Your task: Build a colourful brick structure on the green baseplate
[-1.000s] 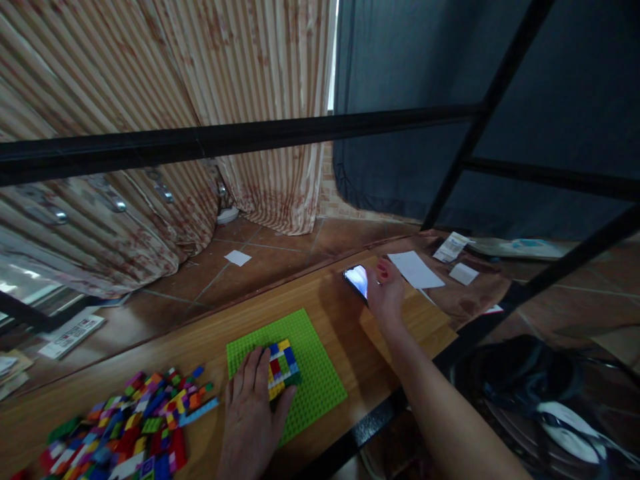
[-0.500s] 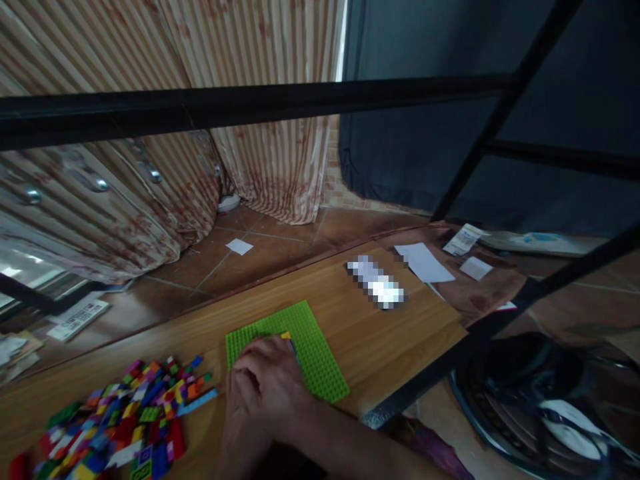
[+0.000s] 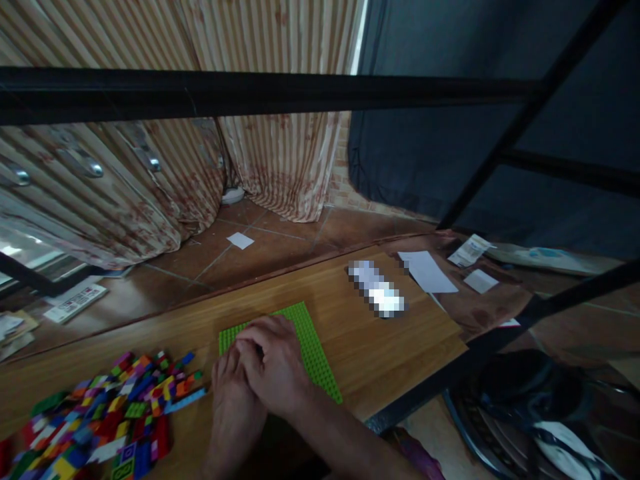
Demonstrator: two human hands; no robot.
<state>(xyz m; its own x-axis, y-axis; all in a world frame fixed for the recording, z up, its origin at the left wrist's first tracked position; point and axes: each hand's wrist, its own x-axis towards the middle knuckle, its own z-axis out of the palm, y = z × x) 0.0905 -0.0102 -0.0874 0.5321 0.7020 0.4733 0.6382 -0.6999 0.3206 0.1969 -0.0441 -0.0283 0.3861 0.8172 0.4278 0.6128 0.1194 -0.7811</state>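
Observation:
A green studded baseplate [image 3: 319, 360] lies on the wooden table [image 3: 400, 343]. Both my hands rest on its near left part. My right hand [image 3: 274, 363] lies over the fingers of my left hand [image 3: 231, 410], fingers bent. The small multicoloured brick build on the plate is hidden under them, so I cannot see what either hand grips. A heap of loose coloured bricks [image 3: 100, 417] lies just left of my left hand.
A blurred-out phone [image 3: 376, 291] lies on the table's far right part, with white papers [image 3: 429, 272] beyond it. A black metal bar [image 3: 250, 93] crosses above the table. The table edge runs diagonally at right; a dark round object [image 3: 530, 393] sits on the floor below.
My right hand left the phone on the table and came back onto the baseplate, over my left hand. The brick build is now covered. The camera tilted slightly down-left.

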